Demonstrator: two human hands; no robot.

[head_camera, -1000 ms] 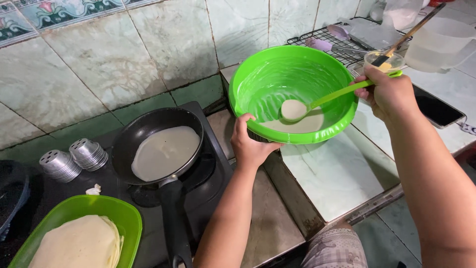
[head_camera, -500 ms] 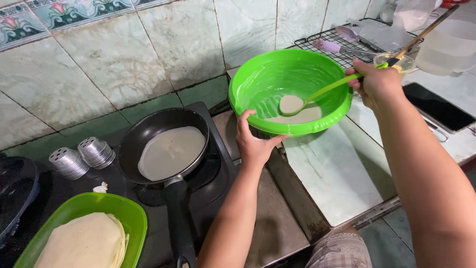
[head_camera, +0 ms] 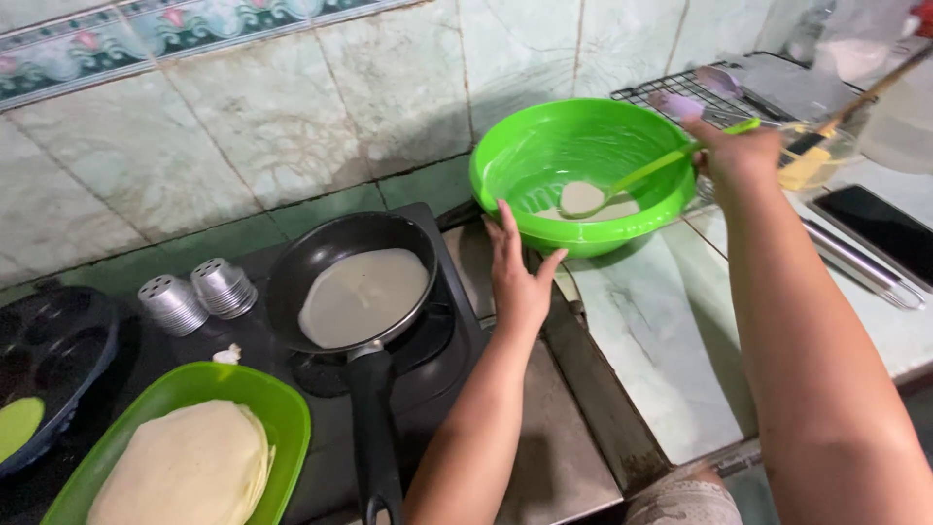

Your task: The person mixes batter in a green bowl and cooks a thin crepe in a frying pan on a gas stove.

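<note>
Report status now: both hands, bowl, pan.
Right hand in grip on green ladle, scoop in batter. Left hand open beside green bowl. Pan holds thin batter round; nothing between.

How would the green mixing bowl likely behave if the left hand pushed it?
The green bowl looks like thin plastic holding little batter, so probably light and prone to slide on the smooth tiled counter. The ladle leaning inside may tip it slightly.

I see a glossy green plastic bowl (head_camera: pixel 583 170), a matt black non-stick pan (head_camera: pixel 352 282), smooth marbled counter (head_camera: pixel 661 340), glazed wall tiles (head_camera: pixel 292 126), and shiny metal shakers (head_camera: pixel 199 295).
</note>
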